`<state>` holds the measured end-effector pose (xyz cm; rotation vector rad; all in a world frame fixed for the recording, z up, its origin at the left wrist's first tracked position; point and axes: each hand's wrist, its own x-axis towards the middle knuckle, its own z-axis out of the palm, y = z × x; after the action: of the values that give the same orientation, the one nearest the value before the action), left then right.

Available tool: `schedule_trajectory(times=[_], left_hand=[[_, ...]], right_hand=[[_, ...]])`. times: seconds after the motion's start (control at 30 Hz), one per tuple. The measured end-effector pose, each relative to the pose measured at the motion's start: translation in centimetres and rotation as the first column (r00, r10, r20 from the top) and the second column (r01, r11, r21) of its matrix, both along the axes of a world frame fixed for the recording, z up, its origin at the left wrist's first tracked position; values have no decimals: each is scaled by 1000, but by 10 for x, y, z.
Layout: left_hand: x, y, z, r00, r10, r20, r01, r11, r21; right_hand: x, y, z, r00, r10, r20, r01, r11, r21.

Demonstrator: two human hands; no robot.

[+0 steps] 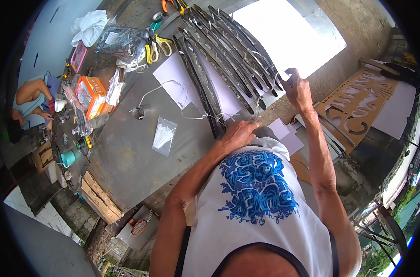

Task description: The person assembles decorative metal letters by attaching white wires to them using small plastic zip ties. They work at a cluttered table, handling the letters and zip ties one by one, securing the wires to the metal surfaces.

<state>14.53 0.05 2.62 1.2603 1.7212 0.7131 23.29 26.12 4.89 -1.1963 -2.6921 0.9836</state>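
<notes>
A grey desk point(127, 171) fills the middle of an outdoor-looking work area, with another person point(32, 99) crouched beyond its left side. Long, slim dark strips point(214, 69) lie on it in a loose row, their long axes slanting from upper left to lower right, near ends pointing toward the wearer. The left hand point(237, 135) is half curled at the near ends of the leftmost strips; whether it grips anything cannot be told. The right hand point(297, 90) has thumb and forefinger bent close together beside the right-hand strip ends, by a thin wire; a firm hold cannot be made out.

Pale sheets point(170, 76) lie under the strips, and a loose pale wire point(154, 90) loops across the desk to their left. Yellow-handled scissors point(164, 46) rest just beside the far ends, with orange-handled pliers point(168, 5) higher up.

A clear bag point(164, 137) holds thin white pieces. Farther left, an orange box point(96, 96) contains plastic-wrapped items, near a bulging dark plastic bag point(122, 42) with unclear contents.
</notes>
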Motion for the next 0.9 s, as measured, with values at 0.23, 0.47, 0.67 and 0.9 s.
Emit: schedule_trajectory(times=[0.23, 0.47, 0.67, 0.9], left_hand=[[-1, 0, 12, 978, 179, 111, -171, 983, -73], [-5, -8, 28, 892, 446, 81, -439, 894, -83], [-11, -11, 35, 896, 431, -108, -441, 893, -88], [-26, -1, 27, 906, 314, -284, -320, 947, 28]], right_hand=[[9, -30, 54, 900, 48, -433, -73, 997, -41], [15, -73, 33, 860, 416, -294, -490, 835, -251], [19, -103, -11, 866, 470, -170, -499, 830, -250], [20, -119, -25, 910, 354, -218, -378, 922, -82]])
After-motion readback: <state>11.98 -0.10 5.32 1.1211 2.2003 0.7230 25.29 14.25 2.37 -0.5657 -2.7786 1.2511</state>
